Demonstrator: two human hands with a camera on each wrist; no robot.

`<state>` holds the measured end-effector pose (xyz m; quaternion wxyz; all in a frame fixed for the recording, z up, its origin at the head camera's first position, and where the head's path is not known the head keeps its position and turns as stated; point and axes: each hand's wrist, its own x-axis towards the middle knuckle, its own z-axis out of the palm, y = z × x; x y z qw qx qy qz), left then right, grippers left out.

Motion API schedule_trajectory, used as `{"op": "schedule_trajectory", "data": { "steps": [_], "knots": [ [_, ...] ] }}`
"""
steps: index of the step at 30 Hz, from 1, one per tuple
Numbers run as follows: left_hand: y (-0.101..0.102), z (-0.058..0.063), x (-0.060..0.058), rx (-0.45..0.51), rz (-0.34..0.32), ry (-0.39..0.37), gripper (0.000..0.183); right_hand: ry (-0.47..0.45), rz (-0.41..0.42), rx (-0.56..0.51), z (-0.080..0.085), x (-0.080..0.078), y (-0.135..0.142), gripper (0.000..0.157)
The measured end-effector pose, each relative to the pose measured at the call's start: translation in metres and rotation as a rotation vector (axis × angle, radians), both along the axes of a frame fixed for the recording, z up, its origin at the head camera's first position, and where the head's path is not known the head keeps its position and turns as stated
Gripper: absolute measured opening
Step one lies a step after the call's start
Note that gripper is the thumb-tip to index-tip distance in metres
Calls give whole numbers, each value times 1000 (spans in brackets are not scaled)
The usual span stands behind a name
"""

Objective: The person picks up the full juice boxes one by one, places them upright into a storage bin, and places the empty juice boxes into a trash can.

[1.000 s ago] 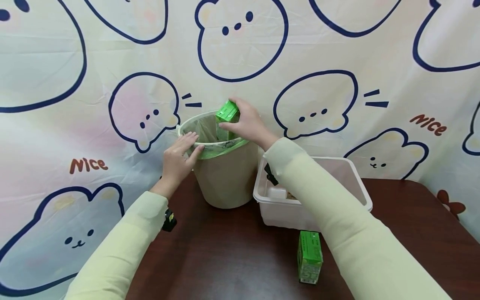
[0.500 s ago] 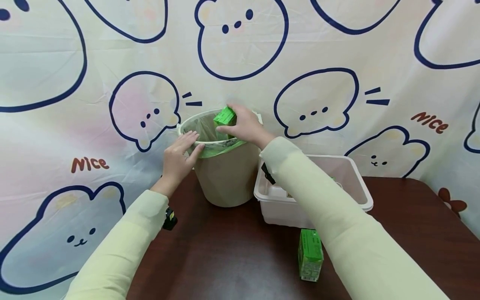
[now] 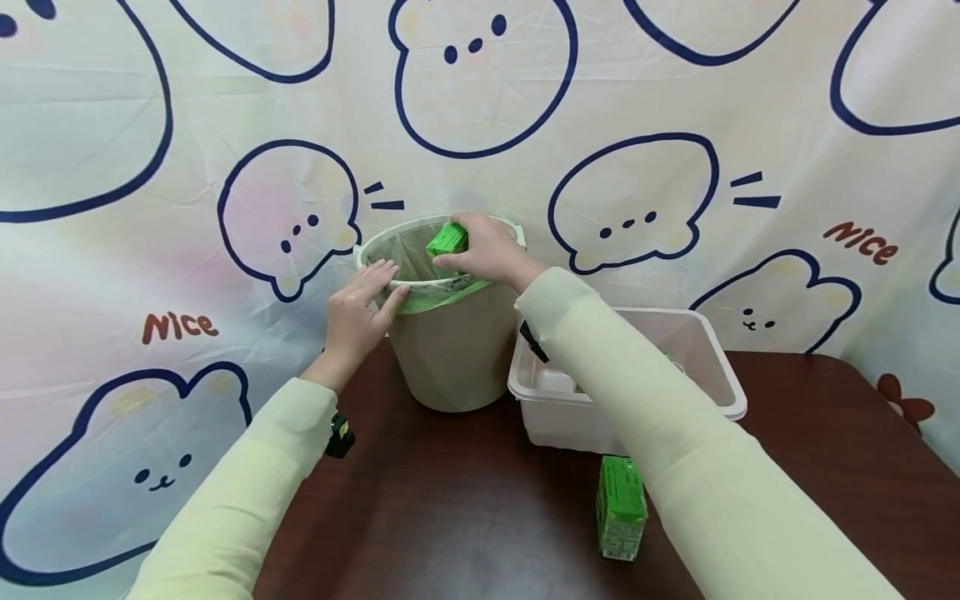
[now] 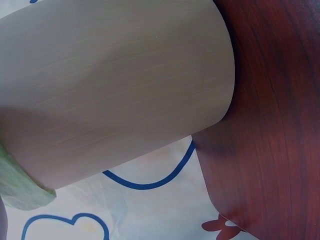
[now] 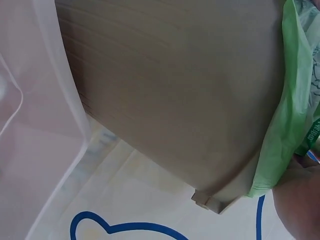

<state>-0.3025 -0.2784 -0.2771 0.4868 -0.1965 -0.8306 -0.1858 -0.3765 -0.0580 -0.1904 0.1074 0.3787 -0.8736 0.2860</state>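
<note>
At the back, a beige trash bin (image 3: 454, 358) stands on the table with a green liner bag (image 3: 431, 301) folded over its rim. My right hand (image 3: 491, 248) grips a small green drink carton (image 3: 447, 239) by its sides, held low inside the bin's mouth; its lower part is hidden. My left hand (image 3: 356, 321) rests on the near left of the rim, fingers extended over it and thumb against the edge. Another green drink carton (image 3: 622, 508) stands upright on the table, beside my right sleeve. The right wrist view catches the folded liner (image 5: 287, 115) and part of my right hand.
A white plastic tub (image 3: 573, 421) stands right of the bin, partly behind my right forearm, with a white item (image 3: 553, 381) and other unclear things in it. The dark wooden table (image 3: 435, 500) reaches a curved edge at right. A cartoon-print cloth (image 3: 480, 108) hangs behind.
My right hand has lowered the green drink carton deeper into the bin's mouth. The left hand stays at the rim. The view has tipped very slightly.
</note>
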Motion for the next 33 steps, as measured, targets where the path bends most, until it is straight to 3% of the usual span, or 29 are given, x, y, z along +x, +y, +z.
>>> {"op": "schedule_trajectory", "data": {
  "steps": [9, 26, 33],
  "knots": [
    [1, 1, 3, 0, -13, -3, 37, 16, 3, 28, 0, 3, -3, 69],
    [2, 1, 2, 4, -7, -8, 38, -44, 9, 0, 0, 4, 1, 72],
    [1, 0, 2, 13, -4, -18, 38, -10, 28, -34, 1, 10, 7, 67]
  ]
}}
